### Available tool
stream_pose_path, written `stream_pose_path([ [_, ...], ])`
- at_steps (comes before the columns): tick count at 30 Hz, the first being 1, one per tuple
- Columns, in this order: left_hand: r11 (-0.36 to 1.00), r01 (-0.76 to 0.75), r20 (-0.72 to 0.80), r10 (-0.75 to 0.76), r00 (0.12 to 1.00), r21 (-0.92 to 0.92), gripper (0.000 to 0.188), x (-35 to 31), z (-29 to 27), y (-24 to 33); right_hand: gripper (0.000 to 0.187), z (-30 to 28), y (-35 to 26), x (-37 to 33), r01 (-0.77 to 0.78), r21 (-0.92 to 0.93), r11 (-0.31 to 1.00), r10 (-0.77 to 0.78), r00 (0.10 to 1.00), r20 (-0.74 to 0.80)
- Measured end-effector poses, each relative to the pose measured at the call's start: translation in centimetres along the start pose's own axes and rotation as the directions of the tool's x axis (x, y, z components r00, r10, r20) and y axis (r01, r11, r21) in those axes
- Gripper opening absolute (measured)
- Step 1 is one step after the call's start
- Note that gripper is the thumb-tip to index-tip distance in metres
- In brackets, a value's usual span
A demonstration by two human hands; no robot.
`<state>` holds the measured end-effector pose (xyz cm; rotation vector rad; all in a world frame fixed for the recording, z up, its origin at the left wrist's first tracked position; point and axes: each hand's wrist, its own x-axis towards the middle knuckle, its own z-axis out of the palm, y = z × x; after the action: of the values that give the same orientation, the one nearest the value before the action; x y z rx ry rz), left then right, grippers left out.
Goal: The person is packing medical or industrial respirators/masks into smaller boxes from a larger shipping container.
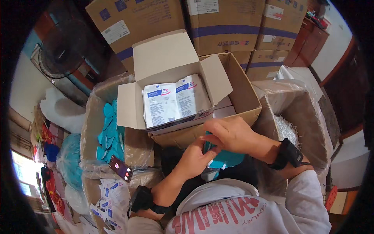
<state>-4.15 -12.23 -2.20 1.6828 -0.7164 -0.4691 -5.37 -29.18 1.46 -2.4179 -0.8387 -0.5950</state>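
Observation:
My left hand (196, 158) and my right hand (230, 134) meet in front of my chest, just below the open carton. Between them is a teal piece that looks like a face mask (228, 159), hanging over my lap. The fingers of both hands are closed at its upper left part; the exact grip is partly hidden by my right hand. Beyond the hands, a white-lined carton (165, 56) stands with its flaps open. Two rows of white packets (159, 105) with blue and pink print stand upright in it.
The carton rests on a larger brown box (247, 87). At left, a plastic-lined box holds teal pieces (107, 140), with a phone (121, 168) on its edge and small white packets (111, 201) nearer. White cords (286, 130) lie in the right box. Stacked cartons (224, 33) stand behind.

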Motion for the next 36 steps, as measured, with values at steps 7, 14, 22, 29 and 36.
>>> stream_pose_path([
  [7,0.993,0.105,0.153,-0.096,0.984,-0.053,0.026,-0.2,-0.7,1.2,0.027,-0.3,-0.5,0.7,-0.060,0.089,0.994,0.056,0.997,0.049],
  [14,0.857,0.051,-0.112,-0.126,0.986,-0.513,0.035,0.5,-2.7,0.5,0.040,-0.7,1.4,-0.1,-0.351,0.434,0.830,0.464,0.865,-0.188],
  [22,0.779,-0.175,-0.438,-0.139,0.888,-0.602,0.038,1.0,-3.5,-0.8,0.039,2.2,-0.9,-3.6,-0.436,0.888,0.145,0.518,0.798,0.308],
  [29,0.880,-0.140,-0.479,-0.108,0.871,-0.453,0.045,0.4,-2.5,-2.1,0.028,2.7,-1.3,-2.1,-0.476,0.775,0.417,0.595,0.787,0.163],
  [36,0.786,-0.234,-0.352,0.493,0.796,0.571,0.034,1.5,-3.7,3.8,0.017,2.0,-0.4,-1.3,-0.370,0.396,0.841,0.350,0.928,0.124],
])
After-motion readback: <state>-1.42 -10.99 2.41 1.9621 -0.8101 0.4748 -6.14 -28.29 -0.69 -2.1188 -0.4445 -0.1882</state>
